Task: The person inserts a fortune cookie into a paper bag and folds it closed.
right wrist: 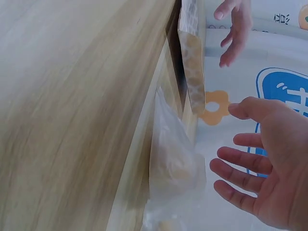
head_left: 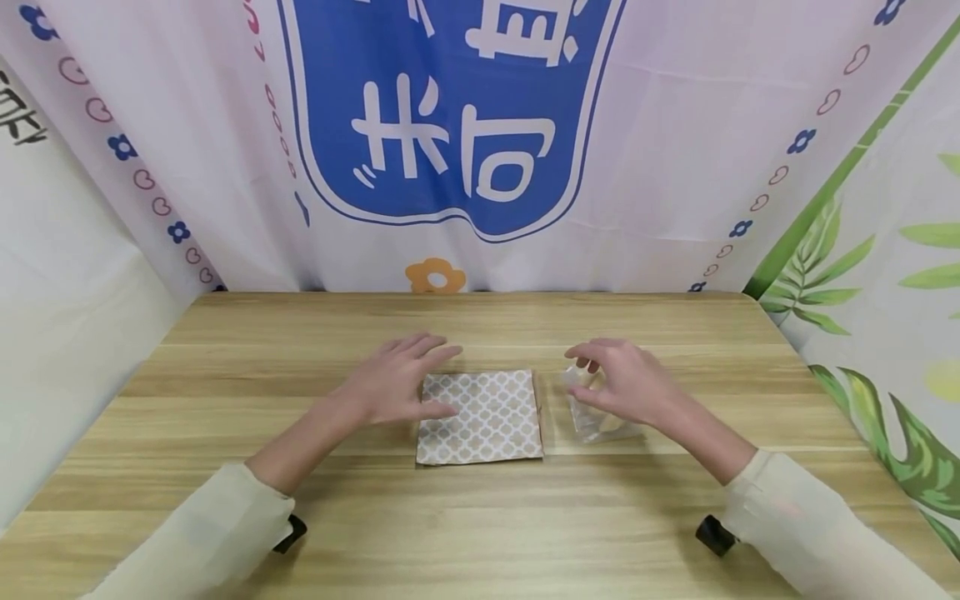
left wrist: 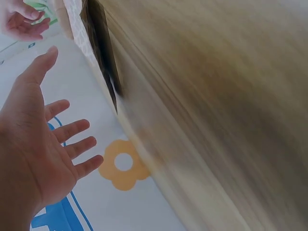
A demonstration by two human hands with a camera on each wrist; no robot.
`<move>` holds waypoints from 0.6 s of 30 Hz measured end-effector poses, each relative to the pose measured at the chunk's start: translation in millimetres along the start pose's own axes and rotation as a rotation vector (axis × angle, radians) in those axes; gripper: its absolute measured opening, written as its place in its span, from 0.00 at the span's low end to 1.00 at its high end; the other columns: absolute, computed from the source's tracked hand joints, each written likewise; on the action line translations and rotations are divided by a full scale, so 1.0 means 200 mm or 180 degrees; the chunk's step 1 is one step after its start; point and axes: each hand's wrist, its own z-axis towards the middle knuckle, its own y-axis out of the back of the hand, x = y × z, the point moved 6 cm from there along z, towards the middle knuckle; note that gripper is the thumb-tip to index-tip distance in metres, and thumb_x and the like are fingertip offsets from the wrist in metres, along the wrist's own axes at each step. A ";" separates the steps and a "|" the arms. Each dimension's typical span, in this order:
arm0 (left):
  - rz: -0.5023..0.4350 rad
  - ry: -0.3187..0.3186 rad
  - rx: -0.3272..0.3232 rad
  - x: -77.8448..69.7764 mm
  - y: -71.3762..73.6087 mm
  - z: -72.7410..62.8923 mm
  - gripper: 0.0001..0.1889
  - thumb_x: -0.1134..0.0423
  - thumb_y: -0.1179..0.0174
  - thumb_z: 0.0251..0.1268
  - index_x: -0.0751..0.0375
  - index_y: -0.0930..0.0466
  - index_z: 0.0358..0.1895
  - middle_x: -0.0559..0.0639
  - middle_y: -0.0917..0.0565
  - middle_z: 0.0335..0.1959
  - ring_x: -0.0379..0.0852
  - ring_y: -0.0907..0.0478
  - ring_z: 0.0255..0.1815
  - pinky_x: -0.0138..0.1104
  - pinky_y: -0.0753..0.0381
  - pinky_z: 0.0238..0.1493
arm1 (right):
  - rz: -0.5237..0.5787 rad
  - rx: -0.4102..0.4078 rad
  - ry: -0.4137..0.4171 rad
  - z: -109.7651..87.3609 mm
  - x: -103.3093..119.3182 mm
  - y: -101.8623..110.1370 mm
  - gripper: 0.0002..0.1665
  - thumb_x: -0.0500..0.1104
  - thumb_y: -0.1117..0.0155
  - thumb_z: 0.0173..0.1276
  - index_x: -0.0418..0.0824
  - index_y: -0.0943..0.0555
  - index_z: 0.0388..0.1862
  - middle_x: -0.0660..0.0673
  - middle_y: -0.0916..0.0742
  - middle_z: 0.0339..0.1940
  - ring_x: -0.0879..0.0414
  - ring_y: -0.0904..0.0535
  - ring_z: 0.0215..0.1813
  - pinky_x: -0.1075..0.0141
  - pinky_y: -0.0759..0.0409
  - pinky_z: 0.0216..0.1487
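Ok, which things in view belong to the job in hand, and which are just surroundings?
Likely in the job:
patterned rectangular piece, near the left hand
clear plastic bag, near the right hand

Just surroundings:
wooden table
printed backdrop behind it

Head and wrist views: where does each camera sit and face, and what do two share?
Head: head-worn, facing forward and down; table, left hand, right hand, sleeves.
Left wrist: worn there, facing table and backdrop; both hands show.
Right wrist: worn there, facing plastic bag; both hands show.
Wrist views share the orange flower.
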 end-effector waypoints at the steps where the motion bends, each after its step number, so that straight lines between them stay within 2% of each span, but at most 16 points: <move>1: -0.0034 0.0002 0.0006 -0.01 0.00 0.01 0.44 0.33 0.36 0.63 0.57 0.31 0.77 0.65 0.29 0.74 0.69 0.34 0.75 0.67 0.35 0.71 | 0.0079 0.0026 -0.0010 0.00 0.00 -0.01 0.26 0.45 0.22 0.63 0.34 0.15 0.57 0.41 0.10 0.44 0.48 0.13 0.43 0.53 0.12 0.44; 10: -0.0226 -0.0060 0.0078 -0.07 -0.05 0.04 0.42 0.34 0.32 0.61 0.59 0.25 0.72 0.62 0.24 0.70 0.65 0.28 0.70 0.64 0.28 0.68 | 0.0761 0.0344 0.0076 0.04 0.04 -0.09 0.22 0.38 0.24 0.64 0.29 0.16 0.55 0.45 0.11 0.37 0.56 0.14 0.38 0.62 0.13 0.41; 14: -0.0240 -0.0113 0.0219 -0.12 -0.10 0.06 0.46 0.32 0.32 0.59 0.60 0.27 0.73 0.63 0.26 0.71 0.64 0.28 0.70 0.62 0.27 0.68 | 0.0865 0.0499 0.0115 0.05 0.07 -0.13 0.22 0.39 0.24 0.65 0.31 0.16 0.55 0.48 0.12 0.34 0.58 0.16 0.38 0.65 0.14 0.41; 18: -0.0313 -0.0136 0.0391 -0.16 -0.14 0.08 0.51 0.30 0.30 0.55 0.62 0.30 0.75 0.62 0.27 0.72 0.63 0.30 0.72 0.60 0.32 0.73 | 0.0926 0.0592 0.0128 0.06 0.10 -0.16 0.22 0.39 0.23 0.65 0.31 0.15 0.56 0.52 0.13 0.31 0.62 0.17 0.35 0.69 0.15 0.40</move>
